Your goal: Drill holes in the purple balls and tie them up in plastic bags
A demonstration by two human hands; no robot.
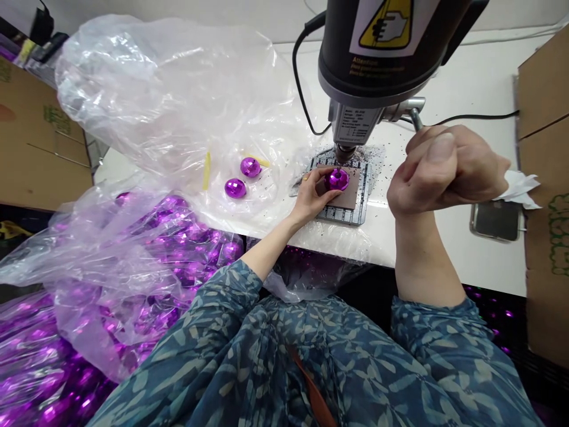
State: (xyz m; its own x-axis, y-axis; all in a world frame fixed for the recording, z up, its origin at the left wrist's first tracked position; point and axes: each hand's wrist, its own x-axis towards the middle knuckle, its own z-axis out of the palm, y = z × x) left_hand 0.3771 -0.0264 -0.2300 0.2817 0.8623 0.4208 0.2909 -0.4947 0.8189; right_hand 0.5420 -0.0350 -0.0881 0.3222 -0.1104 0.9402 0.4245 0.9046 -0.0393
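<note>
My left hand (313,193) pinches a shiny purple faceted ball (337,178) and holds it on a brown pad on the drill press table (360,207). The drill chuck (344,152) hangs just above the ball. My right hand (440,172) is closed in a fist around the metal feed lever (415,115) of the drill press (382,53), up and to the right of the ball. Two more purple balls (242,178) lie on clear plastic to the left.
A big clear plastic bag (169,101) covers the left of the white table. Bags with several purple balls (133,267) sit at the lower left. Cardboard boxes (542,196) stand at right and far left. A phone (495,220) and a tissue lie near the right box. Dark shavings surround the press.
</note>
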